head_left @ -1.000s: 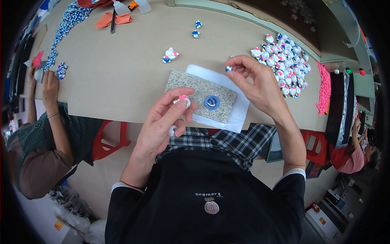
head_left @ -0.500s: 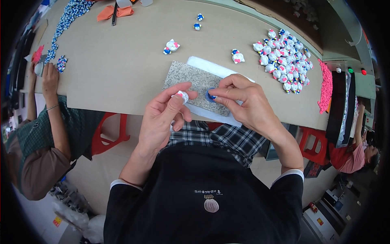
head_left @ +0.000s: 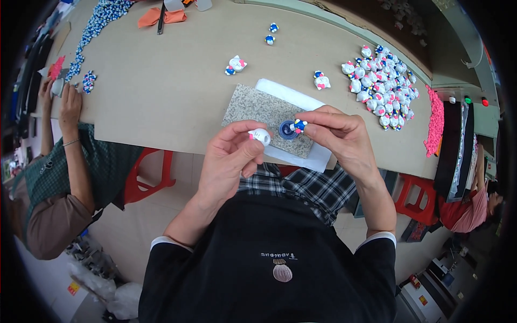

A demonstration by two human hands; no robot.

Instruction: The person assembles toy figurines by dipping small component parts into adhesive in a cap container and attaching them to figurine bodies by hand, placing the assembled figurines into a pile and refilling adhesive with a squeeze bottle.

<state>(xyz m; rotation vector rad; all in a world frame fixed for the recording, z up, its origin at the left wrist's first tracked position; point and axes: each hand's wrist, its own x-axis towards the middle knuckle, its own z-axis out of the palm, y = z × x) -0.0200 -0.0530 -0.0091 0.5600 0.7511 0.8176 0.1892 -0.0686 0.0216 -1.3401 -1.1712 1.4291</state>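
Observation:
Between thumb and fingers, my left hand holds a white cat figurine head with a pink bow; a round hole in it faces right. My right hand pinches a small blue figurine body by its end. The body is just above a small round blue-rimmed dish, apart from the head. That dish rests on a speckled grey stone slab, which lies on a white sheet at the table's near edge.
Joined figurines are heaped at right, beside a strip of pink pieces. Single figurines lie beyond the slab, with loose blue bodies farther off. More blue bodies trail at far left, near another person's hands.
My right hand has lifted the blue body from the dish, so it now shows. My left hand has turned the cat head, bringing its hole into view. The whole view has shifted slightly.

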